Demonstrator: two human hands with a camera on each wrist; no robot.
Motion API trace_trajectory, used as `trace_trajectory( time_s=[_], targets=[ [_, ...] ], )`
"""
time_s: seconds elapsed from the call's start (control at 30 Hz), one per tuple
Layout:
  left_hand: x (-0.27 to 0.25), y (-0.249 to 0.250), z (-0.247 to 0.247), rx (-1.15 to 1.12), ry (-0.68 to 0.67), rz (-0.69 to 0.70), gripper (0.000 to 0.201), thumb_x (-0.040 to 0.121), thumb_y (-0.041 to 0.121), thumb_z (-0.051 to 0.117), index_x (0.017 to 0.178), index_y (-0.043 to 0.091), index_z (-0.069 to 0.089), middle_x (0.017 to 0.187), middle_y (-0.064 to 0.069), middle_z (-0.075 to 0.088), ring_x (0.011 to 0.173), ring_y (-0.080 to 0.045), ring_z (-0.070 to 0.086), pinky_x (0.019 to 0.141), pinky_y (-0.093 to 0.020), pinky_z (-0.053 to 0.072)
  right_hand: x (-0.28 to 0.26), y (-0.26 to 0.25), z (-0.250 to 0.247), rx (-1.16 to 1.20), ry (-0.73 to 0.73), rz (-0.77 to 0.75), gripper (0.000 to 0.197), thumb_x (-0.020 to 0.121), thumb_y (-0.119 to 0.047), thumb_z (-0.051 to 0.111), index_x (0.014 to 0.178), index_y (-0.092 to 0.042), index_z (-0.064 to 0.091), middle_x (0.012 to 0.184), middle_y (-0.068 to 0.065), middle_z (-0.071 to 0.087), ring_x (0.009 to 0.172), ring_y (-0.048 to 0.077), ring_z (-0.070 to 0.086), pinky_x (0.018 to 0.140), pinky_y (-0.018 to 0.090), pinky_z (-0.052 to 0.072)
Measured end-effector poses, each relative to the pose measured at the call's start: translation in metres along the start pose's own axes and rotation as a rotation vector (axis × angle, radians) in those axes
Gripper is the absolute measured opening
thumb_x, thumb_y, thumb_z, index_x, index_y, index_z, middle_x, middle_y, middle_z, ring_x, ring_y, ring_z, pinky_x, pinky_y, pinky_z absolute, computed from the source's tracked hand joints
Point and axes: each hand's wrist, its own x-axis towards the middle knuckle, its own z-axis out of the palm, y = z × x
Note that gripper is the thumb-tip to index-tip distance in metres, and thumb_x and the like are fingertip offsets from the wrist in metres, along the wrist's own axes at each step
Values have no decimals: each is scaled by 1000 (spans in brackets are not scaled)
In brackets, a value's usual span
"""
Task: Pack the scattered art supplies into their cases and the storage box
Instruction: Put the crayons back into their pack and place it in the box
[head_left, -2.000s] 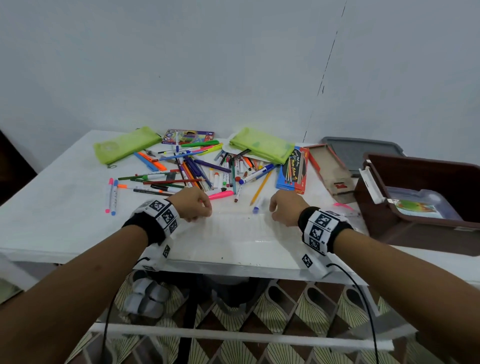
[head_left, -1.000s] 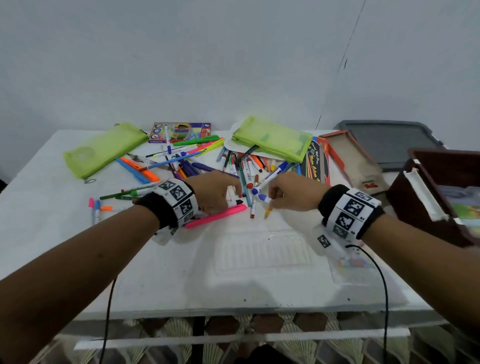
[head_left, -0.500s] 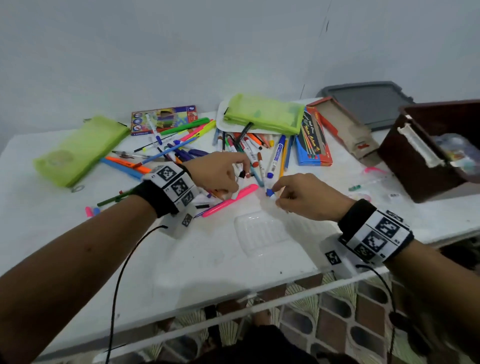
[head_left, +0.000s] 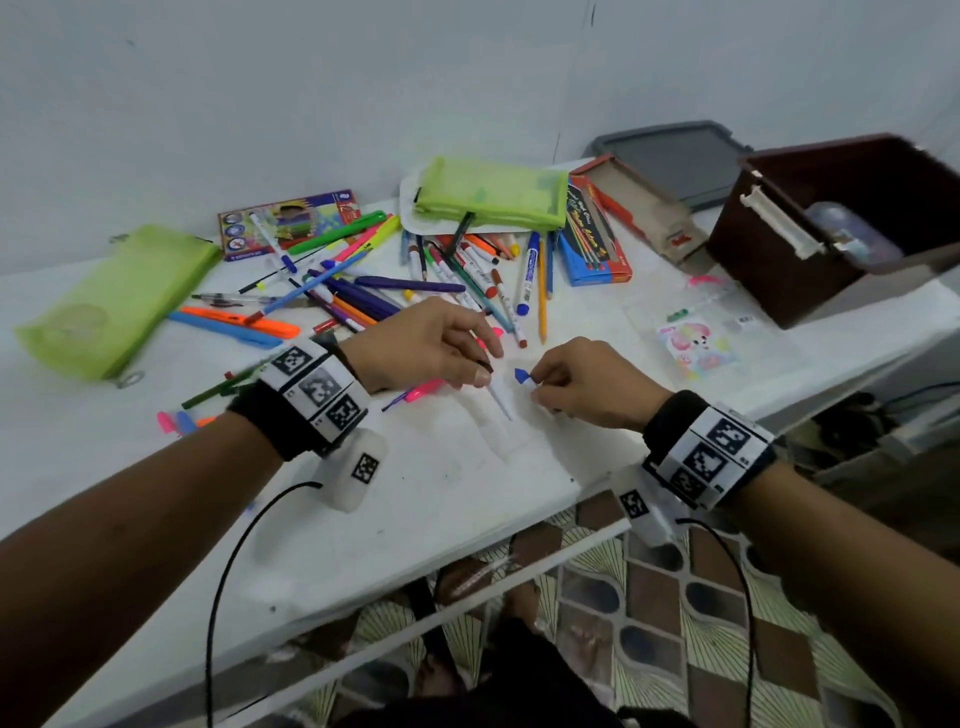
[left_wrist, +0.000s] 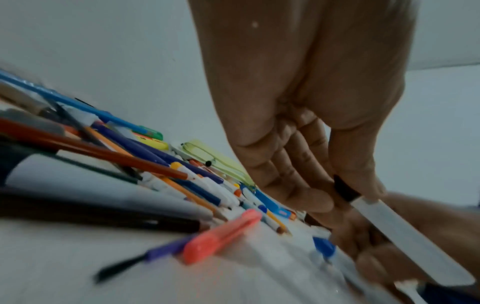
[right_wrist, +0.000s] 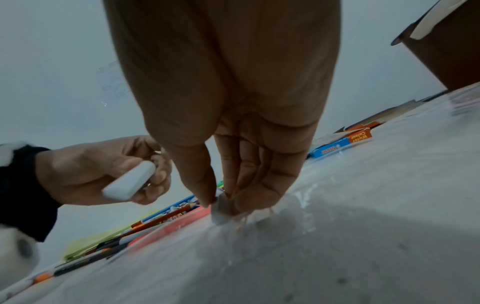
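My left hand (head_left: 480, 371) grips a white marker with a black end (head_left: 500, 401), its barrel pointing down toward the table. My right hand (head_left: 535, 387) pinches a white marker with a blue cap (head_left: 522, 375) just above a clear plastic tray (head_left: 498, 436). The two hands are close together, a few centimetres apart. In the left wrist view the white marker (left_wrist: 394, 230) runs out from my curled fingers, with the blue cap (left_wrist: 323, 246) below. In the right wrist view my fingertips (right_wrist: 207, 202) pinch the marker's white barrel (right_wrist: 221, 211).
A pile of pens and pencils (head_left: 415, 280) lies behind my hands, with a pink highlighter (head_left: 426, 389) under my left hand. Two green pouches (head_left: 111, 299) (head_left: 491, 195), a blue marker box (head_left: 592, 244) and a brown storage box (head_left: 841, 228) stand around. A sticker bag (head_left: 696, 343) lies at right.
My left hand has taken a white marker out of the pile and brought it toward my right hand. My right hand keeps the blue-capped marker over the clear tray.
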Motion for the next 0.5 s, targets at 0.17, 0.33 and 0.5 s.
trace_trajectory(
  time_s=[0.17, 0.33, 0.5],
  targets=[
    [1, -7, 13, 413, -36, 73, 15, 82, 14, 74, 96, 17, 78, 88, 5, 74, 74, 9, 60, 64, -2, 38, -3, -2, 1, 45, 9, 23, 7, 88, -22, 67, 91, -17, 71, 77, -4, 70, 63, 0, 58, 62, 17, 47],
    [6, -10, 14, 601, -48, 116, 13, 83, 25, 75, 96, 26, 76, 97, 5, 62, 86, -4, 52, 70, -11, 36, -2, -4, 0, 39, 6, 32, 11, 88, -21, 67, 96, -15, 71, 78, -7, 65, 66, 4, 57, 66, 21, 47],
    [8, 0, 19, 629, -113, 83, 16, 83, 20, 73, 98, 22, 78, 90, 5, 67, 82, -9, 59, 71, -23, 49, -1, -4, 0, 19, -18, 36, 18, 89, -25, 67, 102, -14, 71, 86, -5, 67, 68, 2, 57, 65, 17, 46]
  ],
)
